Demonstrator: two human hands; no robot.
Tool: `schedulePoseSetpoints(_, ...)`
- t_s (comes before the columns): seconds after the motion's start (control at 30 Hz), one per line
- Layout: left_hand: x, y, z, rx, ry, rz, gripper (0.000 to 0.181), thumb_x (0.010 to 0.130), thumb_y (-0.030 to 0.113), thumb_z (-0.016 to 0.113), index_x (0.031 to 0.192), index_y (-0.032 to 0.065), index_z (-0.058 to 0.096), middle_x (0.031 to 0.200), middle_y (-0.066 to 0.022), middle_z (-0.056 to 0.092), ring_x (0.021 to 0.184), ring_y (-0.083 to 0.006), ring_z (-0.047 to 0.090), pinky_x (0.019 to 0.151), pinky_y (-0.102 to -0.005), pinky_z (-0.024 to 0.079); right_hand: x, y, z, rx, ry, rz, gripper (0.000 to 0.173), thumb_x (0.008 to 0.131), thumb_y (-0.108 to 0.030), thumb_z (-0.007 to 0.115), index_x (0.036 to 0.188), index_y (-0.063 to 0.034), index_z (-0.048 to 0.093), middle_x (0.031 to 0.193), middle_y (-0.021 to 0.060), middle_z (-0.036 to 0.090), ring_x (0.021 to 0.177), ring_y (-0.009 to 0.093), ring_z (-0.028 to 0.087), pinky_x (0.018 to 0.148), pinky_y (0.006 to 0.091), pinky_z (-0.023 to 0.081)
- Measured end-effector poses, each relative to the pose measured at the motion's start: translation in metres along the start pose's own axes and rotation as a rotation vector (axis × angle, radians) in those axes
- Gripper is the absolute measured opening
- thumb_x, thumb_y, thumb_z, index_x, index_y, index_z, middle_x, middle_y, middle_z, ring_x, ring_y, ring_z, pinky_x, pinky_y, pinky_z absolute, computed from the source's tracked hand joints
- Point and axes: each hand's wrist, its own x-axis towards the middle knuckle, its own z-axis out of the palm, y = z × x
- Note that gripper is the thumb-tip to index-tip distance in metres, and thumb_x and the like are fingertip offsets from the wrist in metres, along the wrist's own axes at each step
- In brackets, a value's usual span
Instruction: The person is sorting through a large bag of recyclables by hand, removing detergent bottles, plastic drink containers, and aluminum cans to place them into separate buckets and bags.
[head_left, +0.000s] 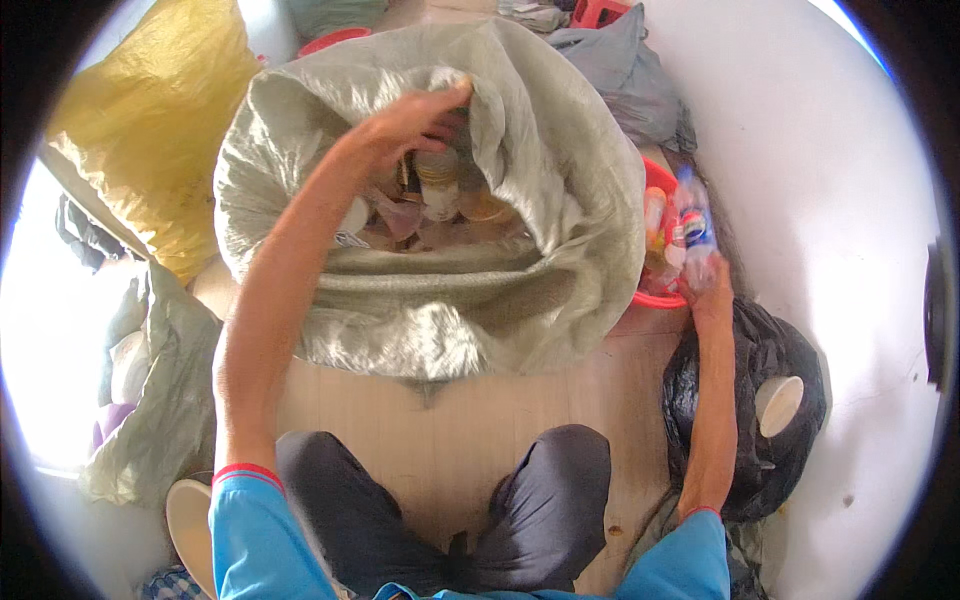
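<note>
A large grey-green woven sack (420, 330) stands in front of me with its mouth folded outward. At the far side of the opening, my left hand (412, 124) grips the sack's edge, the lower fingers partly in shadow. Inside the sack show a plastic bottle (439, 184) with a pale label and mixed plastic scraps (397, 217). My right hand (709, 289) holds a clear plastic bottle (696, 221) with a blue label by its lower end, somewhat blurred. That bottle is over the right side of a red basin (660, 301), which contains more bottles and plastic pieces.
A yellow sack (157, 135) and an opened pale green sack (165, 390) stand left. At right, a black plastic bag (750, 457) has a white cup (780, 406) against it, beside the white wall (855, 300). A grey bag (626, 82) lies behind the basin. A beige basin (191, 525) is low left.
</note>
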Motion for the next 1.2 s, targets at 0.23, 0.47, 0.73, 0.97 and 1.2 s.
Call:
schedulePoseSetpoints(0.23, -0.015, -0.028, 0.004, 0.394, -0.001, 0.01, 0.06, 0.091, 0.038, 0.062, 0.141, 0.0038, 0.056, 0.116, -0.0117, 0.067, 0.097, -0.0208, 0.059, 0.085, -0.0354, 0.051, 0.074, 0.058, -0.036, -0.577, 0.172, -0.014, 0.065, 0.088, -0.047, 0.074, 0.13, 0.0003, 0.058, 0.12, 0.0145, 0.066, 0.099, 0.023, 0.066, 0.081, 0.039, 0.056)
schedulePoseSetpoints(0.47, 0.007, -0.076, 0.008, 0.669, 0.225, 0.276, 0.05, 0.083, 0.023, 0.06, 0.124, -0.0049, 0.062, 0.108, -0.0312, 0.067, 0.106, -0.0431, 0.066, 0.084, -0.0508, 0.053, -0.071, -0.031, 0.174, -0.576, -0.456, -0.864, 0.028, 0.094, -0.017, 0.068, 0.117, -0.001, 0.067, 0.11, 0.0097, 0.072, 0.099, 0.015, 0.068, 0.083, 0.0306, 0.054)
schedulePoseSetpoints(0.73, -0.045, -0.109, -0.021, 1.059, 0.123, 0.17, 0.044, 0.079, 0.019, 0.069, 0.114, -0.0067, 0.061, 0.099, -0.0318, 0.067, 0.097, -0.0459, 0.065, 0.084, -0.0531, 0.052, -0.071, 0.061, 0.328, -1.431, -0.9, -1.291, 0.015, 0.079, -0.006, 0.064, 0.094, -0.0019, 0.068, 0.1, 0.0236, 0.066, 0.092, 0.04, 0.066, 0.076, 0.0513, 0.051)
schedulePoseSetpoints(0.97, -0.142, -0.117, 0.037, 1.163, -0.152, 0.11, 0.024, 0.084, 0.014, 0.066, 0.103, -0.0011, 0.065, 0.091, -0.022, 0.066, 0.09, -0.0415, 0.066, 0.078, -0.0504, 0.054, -0.025, 0.061, 0.284, -1.652, -0.866, -1.144, 0.014, 0.082, -0.01, 0.065, 0.076, 0.0019, 0.07, 0.071, 0.0252, 0.065, 0.075, 0.043, 0.067, 0.073, 0.052, 0.051)
schedulePoseSetpoints(1.2, -0.211, -0.116, 0.06, 0.985, -0.1, 0.425, 0.014, 0.082, 0.013, 0.067, 0.087, -0.0006, 0.069, 0.078, -0.0151, 0.065, 0.08, -0.0344, 0.068, 0.073, -0.045, 0.054, -0.063, 0.021, 0.275, -1.729, -0.997, -0.942, 0.015, 0.082, -0.013, 0.066, 0.079, 0.0012, 0.071, 0.072, 0.0244, 0.066, 0.078, 0.043, 0.067, 0.081, 0.0495, 0.051)
